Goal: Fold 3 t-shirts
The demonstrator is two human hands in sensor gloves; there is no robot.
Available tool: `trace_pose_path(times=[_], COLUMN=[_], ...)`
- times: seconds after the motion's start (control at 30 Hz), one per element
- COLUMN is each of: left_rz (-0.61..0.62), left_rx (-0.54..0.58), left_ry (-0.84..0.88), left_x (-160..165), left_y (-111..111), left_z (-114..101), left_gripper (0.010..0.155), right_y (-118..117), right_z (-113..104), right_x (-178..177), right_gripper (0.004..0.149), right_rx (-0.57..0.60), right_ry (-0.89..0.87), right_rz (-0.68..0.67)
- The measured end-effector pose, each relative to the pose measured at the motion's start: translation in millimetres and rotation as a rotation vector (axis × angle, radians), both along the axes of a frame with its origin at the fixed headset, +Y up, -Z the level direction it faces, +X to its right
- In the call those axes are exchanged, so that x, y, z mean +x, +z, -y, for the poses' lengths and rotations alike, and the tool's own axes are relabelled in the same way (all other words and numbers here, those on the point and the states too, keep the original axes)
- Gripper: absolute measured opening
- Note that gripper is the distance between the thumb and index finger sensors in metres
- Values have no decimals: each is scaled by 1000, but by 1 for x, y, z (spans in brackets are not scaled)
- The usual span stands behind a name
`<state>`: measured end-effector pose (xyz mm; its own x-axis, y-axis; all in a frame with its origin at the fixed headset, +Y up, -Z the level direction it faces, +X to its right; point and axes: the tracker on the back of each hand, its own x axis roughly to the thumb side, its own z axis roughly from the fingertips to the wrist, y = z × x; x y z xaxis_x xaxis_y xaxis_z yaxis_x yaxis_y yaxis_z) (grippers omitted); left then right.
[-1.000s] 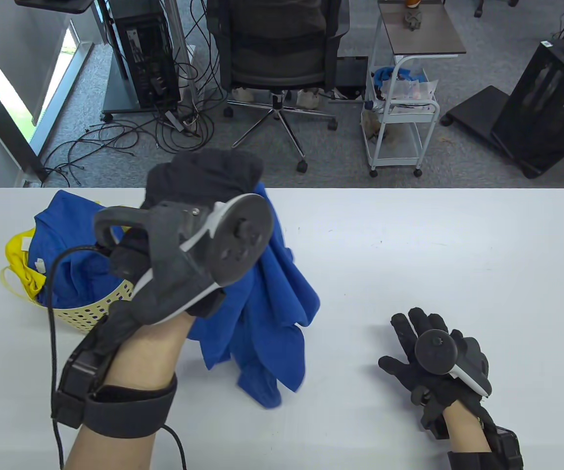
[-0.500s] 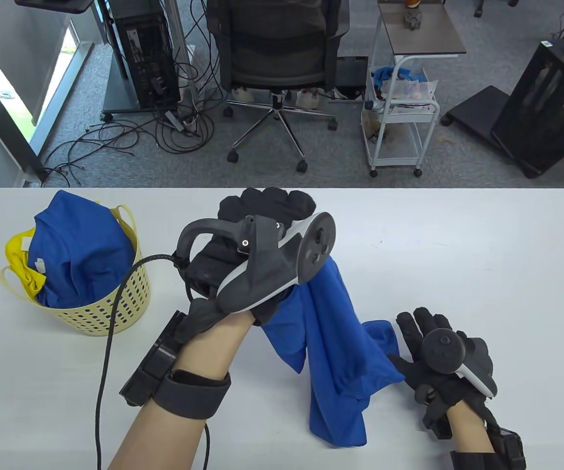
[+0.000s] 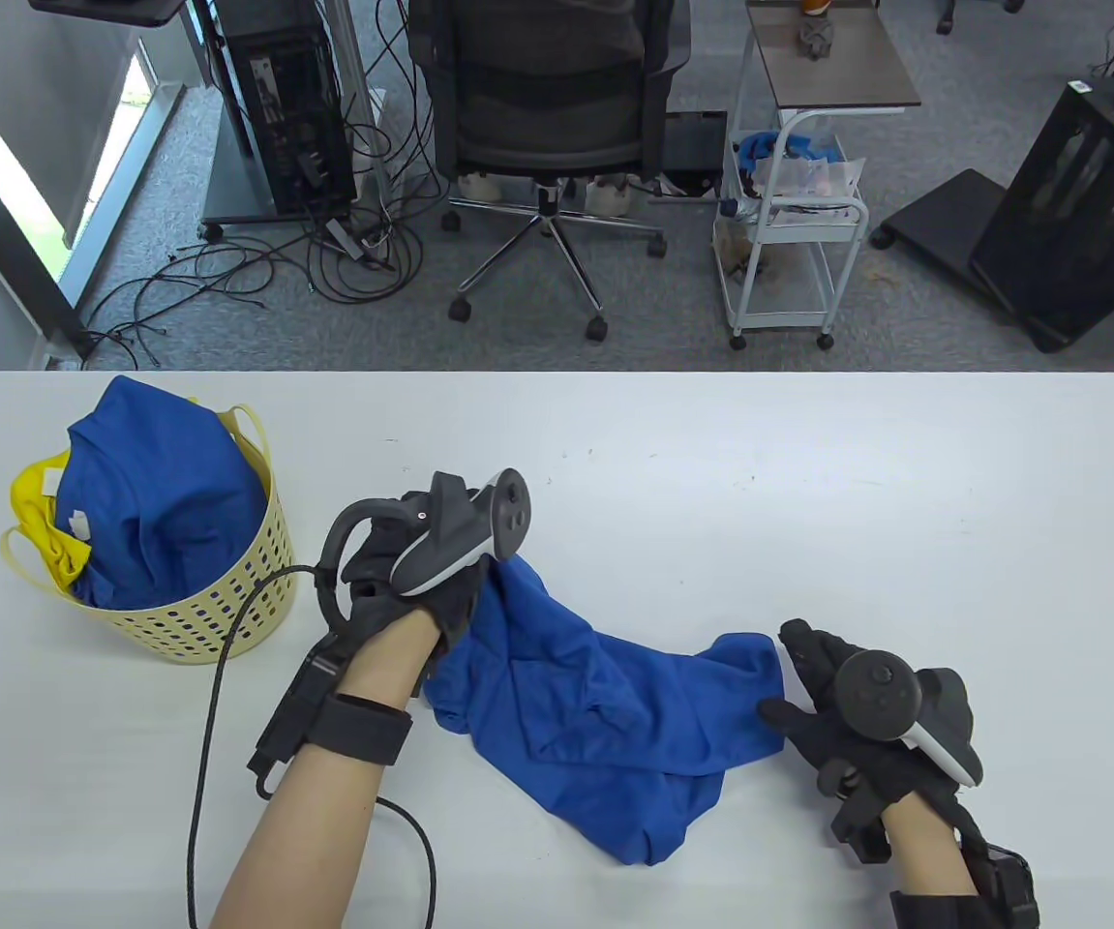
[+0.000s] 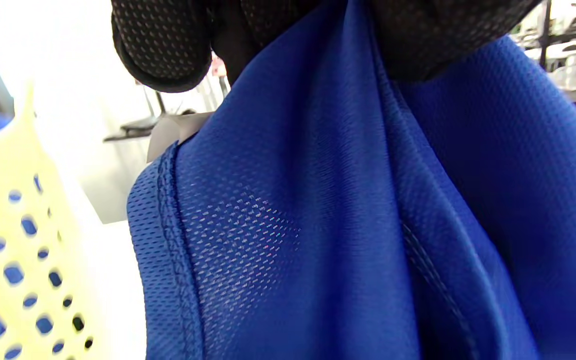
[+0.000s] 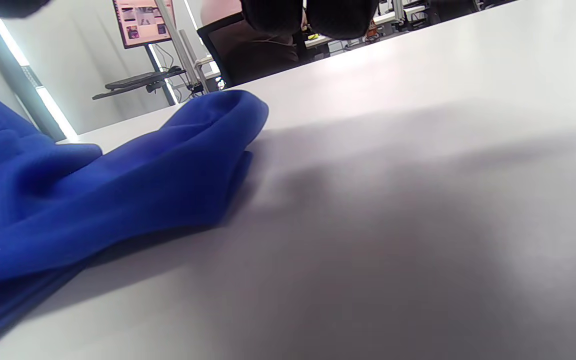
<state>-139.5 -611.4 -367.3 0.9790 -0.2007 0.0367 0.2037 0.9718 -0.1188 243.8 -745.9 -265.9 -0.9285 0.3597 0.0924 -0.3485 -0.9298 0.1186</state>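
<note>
A crumpled blue t-shirt [image 3: 605,716] lies on the white table [image 3: 808,503] between my hands. My left hand [image 3: 455,605] grips its upper left end; in the left wrist view the gloved fingers [image 4: 168,45] clutch bunched blue fabric [image 4: 318,225]. My right hand [image 3: 808,682] rests on the table with fingers spread, its thumb against the shirt's right edge, holding nothing. The right wrist view shows the shirt's fold [image 5: 118,170] lying to the left of the fingers [image 5: 313,17]. A second blue shirt [image 3: 160,484] and a yellow shirt [image 3: 39,523] sit in the basket.
A pale yellow perforated basket [image 3: 227,600] stands at the table's left, close to my left hand; it also shows in the left wrist view [image 4: 13,250]. My left glove's cable [image 3: 218,697] trails over the table. Beyond the far edge are an office chair [image 3: 547,106] and a white cart [image 3: 798,223].
My left hand carried the blue shirt from above the basket to the right and lowered it onto the table. The shirt now lies spread against my right hand, which barely moved.
</note>
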Motion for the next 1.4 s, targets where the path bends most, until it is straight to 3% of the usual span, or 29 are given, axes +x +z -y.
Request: trace_pose_path(times=[0.2,0.33,0.43,0.5,0.6,0.7,0.8,0.83,0.87,0.9,0.97,1.1,1.2,1.27,1.4], left_rz=[1,34,61,55,12,23,69,44,23,20,35,24,21,27,45], left_rx=[77,129,218,238,115,39,-67,-115,-157,-174,-165,-148,-117,-99,-76], left_ry=[14,112,209,226,221,117,18,-14,-41,-51,-45,-14,-28,-27,-44], left_x=[-29,-46,-66,-76,-89,-87,-82,-81,-81,-82,-84,-87,-88,-88,-92], left_y=[-1,21,49,57,61,61,57,55,53,52,51,50,51,52,55], left_z=[18,23,42,56,91,120,140,146,151,154,158,154,153,153,148], left_gripper=[50,64,76,72,58,55,62,63,63,60,58,53,47,42,39], right_y=[5,13,22,28,38,42,41,39,38,38,39,45,41,37,28], right_z=[-8,-15,-24,-27,-26,-17,-2,7,15,17,16,11,13,14,3], right_x=[-19,-31,-41,-48,-69,-89,-104,-107,-107,-107,-107,-114,-115,-111,-85], right_gripper=[75,72,68,62,50,44,54,61,69,73,79,85,67,52,47], right_rx=[72,125,167,182,145,70,-46,-162,-282,-309,-238,-168,-19,-6,-47], right_ry=[53,73,74,62,36,74,151,181,205,210,228,565,710,717,652], right_rz=[-84,-144,-215,-256,-351,-424,-470,-487,-480,-471,-450,-397,-279,-233,-135])
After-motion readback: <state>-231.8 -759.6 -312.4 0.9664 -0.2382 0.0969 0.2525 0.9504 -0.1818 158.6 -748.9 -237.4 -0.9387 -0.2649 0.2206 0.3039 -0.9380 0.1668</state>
